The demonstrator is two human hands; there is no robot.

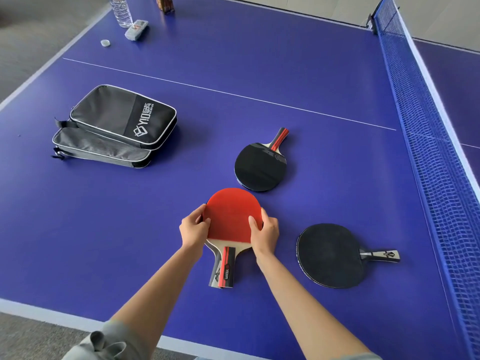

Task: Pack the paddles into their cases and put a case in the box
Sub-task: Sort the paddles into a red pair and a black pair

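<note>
The blue surface (pixel 259 74) of a table-tennis table filled the view, crossed by a thin white line and bounded on the right by a blue net (pixel 426 120). On its left part lay two dark zip cases, the black case (pixel 122 115) with white lettering stacked on top of the grey case (pixel 98 149), which stuck out toward the near left. Right of the cases, near the middle, a black-faced paddle (pixel 261 166) lay flat with its red-striped handle pointing far and right. To the near right, well apart from it, a second black paddle (pixel 330 255) lay with its grey handle pointing right toward the net. At the near middle, a red-faced paddle (pixel 231 214) sat on top of another paddle (pixel 214 268), of which only a grey handle and a sliver of blade showed beneath. Both forearms reached forward from the near edge. The left hand (pixel 194 229) gripped the left rim of the red blade, fingers curled round the edge. The right hand (pixel 265 232) gripped the right rim, thumb lying on the red rubber. At the far left stood a clear bottle (pixel 120 11), with a small packet (pixel 136 29) beside it and a white cap (pixel 105 43) nearby.
</note>
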